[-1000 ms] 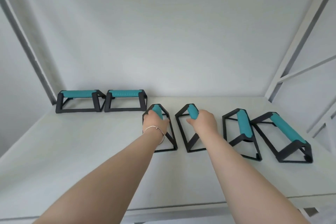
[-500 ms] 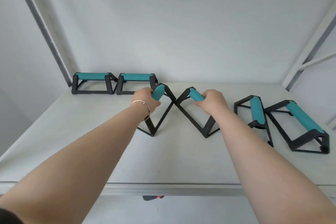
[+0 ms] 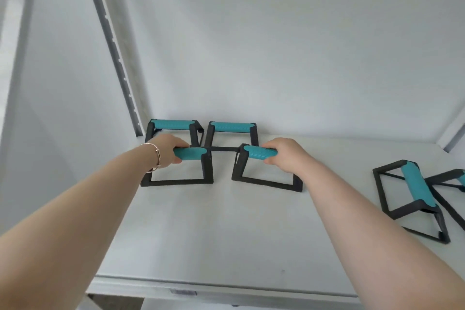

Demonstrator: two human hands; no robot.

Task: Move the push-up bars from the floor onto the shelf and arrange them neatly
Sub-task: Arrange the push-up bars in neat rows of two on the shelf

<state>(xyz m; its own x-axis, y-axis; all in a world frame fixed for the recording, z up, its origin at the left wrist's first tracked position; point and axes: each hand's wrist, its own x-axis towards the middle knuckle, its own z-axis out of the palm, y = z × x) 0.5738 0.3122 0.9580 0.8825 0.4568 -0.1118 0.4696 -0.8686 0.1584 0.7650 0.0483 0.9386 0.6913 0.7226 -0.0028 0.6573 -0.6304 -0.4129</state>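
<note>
Head view: six push-up bars are counted on the white shelf. Two stand along the back wall: back-left bar and back-right bar, grips crosswise, just beside each other. In front of them, a second pair is being placed. The left hand is wrapped around the teal grip of the front-left bar, fingers curled closed over it near its left end. The right hand is closed likewise on the grip of the front-right bar, at its right end. Both frames appear to rest on, or sit just above, the shelf; contact cannot be confirmed. A gap is left between the two held bars. Well apart to the right, a fifth bar lies with its grip running front to back, and a sixth bar is cut off by the frame edge, touching or overlapping the fifth.

Handling, judged: frames look rigid, probably light enough for one hand each. The textured teal sleeve is the obvious hold, likely non-slip. An off-centre hold, as here, may let the frame tip. The open black base could snag neighbouring frames when slid.

Status, judged: arranging in progress; the right-hand pair is not yet aligned.
</note>
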